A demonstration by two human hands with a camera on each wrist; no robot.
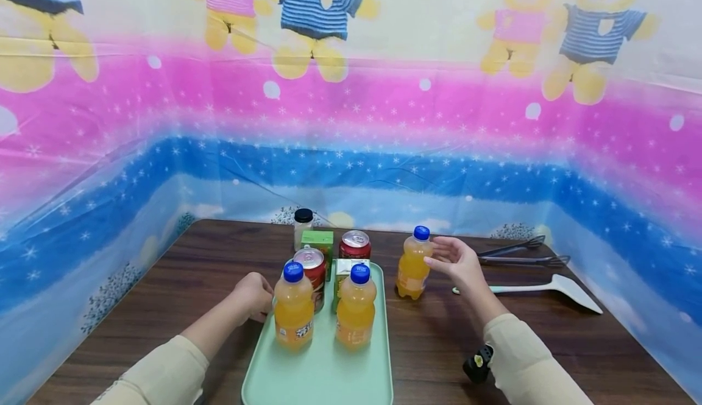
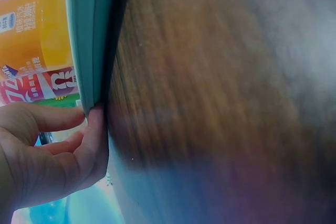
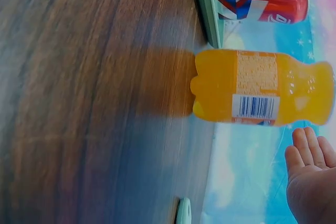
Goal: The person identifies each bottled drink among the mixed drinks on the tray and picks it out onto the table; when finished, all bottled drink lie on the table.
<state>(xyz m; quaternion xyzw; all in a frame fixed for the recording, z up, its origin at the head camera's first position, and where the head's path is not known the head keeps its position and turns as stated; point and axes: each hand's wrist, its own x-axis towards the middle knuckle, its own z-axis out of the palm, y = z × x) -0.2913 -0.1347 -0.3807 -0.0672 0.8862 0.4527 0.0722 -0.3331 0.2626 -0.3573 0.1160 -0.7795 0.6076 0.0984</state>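
While your left hand [image 1: 254, 294] pinches the rim of the tray [image 1: 318, 377], seemingly to steady it, your right hand [image 1: 459, 266] has its fingers released near a drink bottle [image 1: 414, 268], which stands unaided on the worktop [image 1: 181, 283] just beside the tray.

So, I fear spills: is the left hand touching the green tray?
Touching: the left wrist view shows the left hand pinching the tray by its rim.
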